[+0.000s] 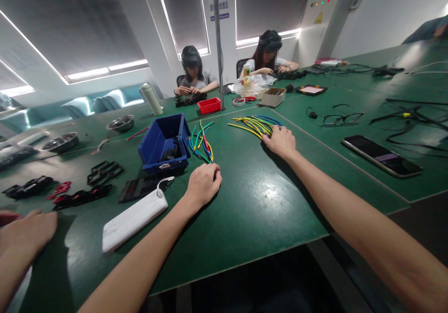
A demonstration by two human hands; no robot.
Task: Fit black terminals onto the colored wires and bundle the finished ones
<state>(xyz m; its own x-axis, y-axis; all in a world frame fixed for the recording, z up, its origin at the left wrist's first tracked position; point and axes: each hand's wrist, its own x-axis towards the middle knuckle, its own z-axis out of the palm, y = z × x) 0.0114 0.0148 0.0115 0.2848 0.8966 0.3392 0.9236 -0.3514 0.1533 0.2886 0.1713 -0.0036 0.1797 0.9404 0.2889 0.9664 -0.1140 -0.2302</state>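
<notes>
The left hand [203,184] and the right hand [280,141] are both ungloved. The left wrist [186,206] and right wrist [293,156] are bare too. The left forearm [147,257] and right forearm [353,212] are uncovered on both sides of the bench's [241,229] near edge, as far as they show. Each is slim and smooth in outline, widening toward the elbow. Below that edge it is too dark to make out what is worn.

One head-worn camera looked forward and steeply down from above the near edge of a green table [252,224]. The left hand [203,183] and right hand [280,140] lay fairly close before it; its wide view reached the far window blinds [275,2].
</notes>
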